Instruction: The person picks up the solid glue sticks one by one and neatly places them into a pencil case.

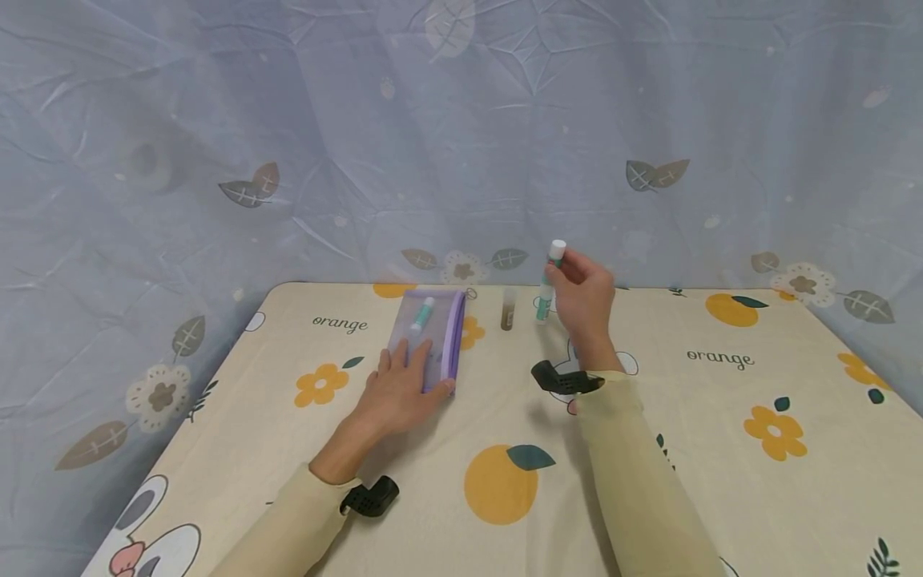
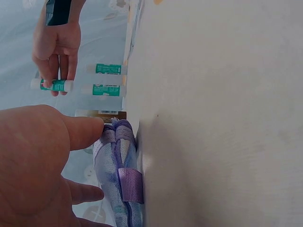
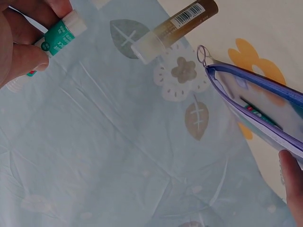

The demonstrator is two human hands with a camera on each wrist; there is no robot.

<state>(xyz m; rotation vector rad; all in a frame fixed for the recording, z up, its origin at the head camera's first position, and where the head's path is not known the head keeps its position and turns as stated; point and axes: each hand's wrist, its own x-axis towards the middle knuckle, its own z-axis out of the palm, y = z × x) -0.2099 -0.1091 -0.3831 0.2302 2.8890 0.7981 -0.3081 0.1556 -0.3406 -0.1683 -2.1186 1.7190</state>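
My right hand (image 1: 586, 298) pinches a green glue stick with white ends (image 2: 57, 85) between thumb and fingers, raised above the table. Two more green glue sticks (image 2: 107, 90) stand upright below it in the left wrist view; the head view shows one standing glue stick (image 1: 543, 309) clearly. Left of these stands a brown glue stick with a pale, clear cap (image 3: 177, 29). A purple mesh zip pouch (image 1: 443, 349) lies flat, its zipper edge parted in the right wrist view. Through the mesh a green glue stick (image 1: 423, 315) shows. My left hand (image 1: 400, 394) rests on the pouch, fingers spread.
A patterned cloth (image 1: 649, 449) with printed oranges and flowers covers the table. Behind its back edge hangs a grey-blue curtain (image 1: 461, 144). The pouch's zipper ring (image 3: 202, 54) points towards the brown stick.
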